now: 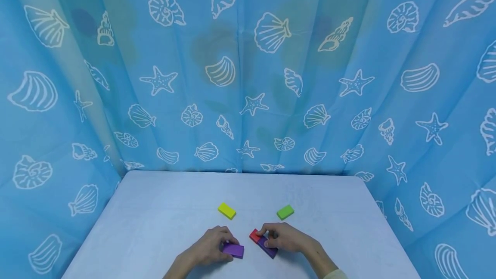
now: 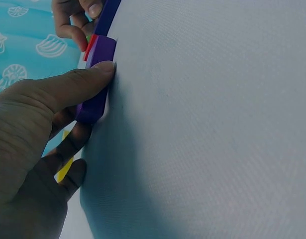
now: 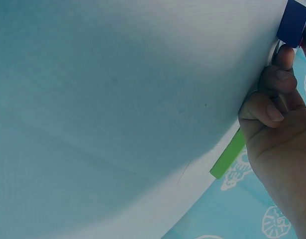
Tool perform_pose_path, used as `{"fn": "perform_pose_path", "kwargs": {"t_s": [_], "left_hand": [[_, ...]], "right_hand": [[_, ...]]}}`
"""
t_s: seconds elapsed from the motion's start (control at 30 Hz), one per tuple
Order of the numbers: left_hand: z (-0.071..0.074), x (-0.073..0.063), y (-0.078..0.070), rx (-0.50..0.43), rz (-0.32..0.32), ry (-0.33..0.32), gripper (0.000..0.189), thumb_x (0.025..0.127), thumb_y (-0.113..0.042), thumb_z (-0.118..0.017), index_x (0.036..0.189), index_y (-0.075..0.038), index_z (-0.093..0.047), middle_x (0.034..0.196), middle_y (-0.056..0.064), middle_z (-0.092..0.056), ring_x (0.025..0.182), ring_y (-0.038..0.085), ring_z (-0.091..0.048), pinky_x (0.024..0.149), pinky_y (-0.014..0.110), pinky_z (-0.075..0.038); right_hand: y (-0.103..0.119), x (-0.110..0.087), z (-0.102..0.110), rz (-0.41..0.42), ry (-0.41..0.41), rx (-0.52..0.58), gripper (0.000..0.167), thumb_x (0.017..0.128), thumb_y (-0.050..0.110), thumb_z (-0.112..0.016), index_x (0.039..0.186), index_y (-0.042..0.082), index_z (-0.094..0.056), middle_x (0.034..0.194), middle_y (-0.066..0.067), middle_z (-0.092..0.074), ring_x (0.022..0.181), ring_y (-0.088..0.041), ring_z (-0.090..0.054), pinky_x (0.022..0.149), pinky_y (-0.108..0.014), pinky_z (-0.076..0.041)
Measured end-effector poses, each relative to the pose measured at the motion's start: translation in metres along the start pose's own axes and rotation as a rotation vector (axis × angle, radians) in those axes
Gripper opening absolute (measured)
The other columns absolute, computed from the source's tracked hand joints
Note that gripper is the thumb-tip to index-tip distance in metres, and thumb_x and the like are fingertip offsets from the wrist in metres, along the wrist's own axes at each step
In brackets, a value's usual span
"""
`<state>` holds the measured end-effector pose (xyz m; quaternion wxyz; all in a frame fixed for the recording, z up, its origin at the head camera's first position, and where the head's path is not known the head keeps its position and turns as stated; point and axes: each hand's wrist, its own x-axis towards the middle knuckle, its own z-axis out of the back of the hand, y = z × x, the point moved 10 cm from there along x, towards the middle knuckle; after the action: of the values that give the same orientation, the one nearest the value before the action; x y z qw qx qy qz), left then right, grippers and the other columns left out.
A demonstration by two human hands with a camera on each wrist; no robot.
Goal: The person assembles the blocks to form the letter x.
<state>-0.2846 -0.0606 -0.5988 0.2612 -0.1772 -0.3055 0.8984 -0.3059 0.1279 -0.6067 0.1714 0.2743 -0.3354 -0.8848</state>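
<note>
My left hand (image 1: 211, 246) grips a purple block (image 1: 234, 251) between thumb and fingers, low over the white table. In the left wrist view its thumb lies along one long side of that block. To the right, a red block (image 1: 254, 235) and a dark blue block (image 1: 270, 251) lie end to end on a slant. My right hand (image 1: 288, 238) holds these two, its index finger at the red block and its thumb on the dark blue one. Its other fingers curl in below the dark blue block (image 3: 293, 24) in the right wrist view.
A yellow block (image 1: 227, 211) lies on the table beyond my left hand. Beyond my right hand is a green block (image 1: 285, 212). The white tabletop (image 1: 162, 201) ends at a blue curtain (image 1: 240, 98) printed with white shells and starfish, which also runs along both sides.
</note>
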Motion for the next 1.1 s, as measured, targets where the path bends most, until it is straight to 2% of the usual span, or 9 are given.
{"fn": "perform_pose_path", "kwargs": {"t_s": [0.27, 0.57, 1.1], "left_hand": [[0.0022, 0.0008, -0.0017, 0.027, -0.053, -0.022, 0.035, 0.081, -0.038, -0.082, 0.115, -0.036, -0.072, 0.105, -0.021, -0.058, 0.101, 0.003, -0.052, 0.090, 0.036, -0.043], [0.0009, 0.0008, 0.0008, 0.013, -0.015, -0.002, 0.034, 0.081, -0.036, -0.083, 0.114, -0.037, -0.072, 0.104, -0.020, -0.058, 0.099, 0.003, -0.052, 0.088, 0.036, -0.043], [-0.0013, 0.0003, 0.0020, 0.008, -0.006, 0.000, 0.033, 0.082, -0.036, -0.083, 0.114, -0.038, -0.072, 0.105, -0.020, -0.059, 0.099, 0.003, -0.051, 0.090, 0.036, -0.045]], "right_hand": [[-0.0015, 0.0015, 0.0023, -0.010, -0.009, -0.009, 0.021, 0.093, 0.026, -0.071, 0.111, 0.037, -0.070, 0.091, 0.004, -0.061, 0.080, -0.016, -0.055, 0.070, -0.035, -0.043], [-0.0011, 0.0013, 0.0004, -0.003, -0.010, -0.012, 0.021, 0.093, 0.025, -0.071, 0.111, 0.037, -0.070, 0.090, 0.004, -0.061, 0.080, -0.016, -0.055, 0.071, -0.035, -0.043], [-0.0040, 0.0019, -0.0001, -0.023, -0.013, -0.016, 0.021, 0.093, 0.026, -0.072, 0.110, 0.038, -0.070, 0.092, 0.004, -0.060, 0.084, -0.017, -0.055, 0.074, -0.038, -0.044]]}}
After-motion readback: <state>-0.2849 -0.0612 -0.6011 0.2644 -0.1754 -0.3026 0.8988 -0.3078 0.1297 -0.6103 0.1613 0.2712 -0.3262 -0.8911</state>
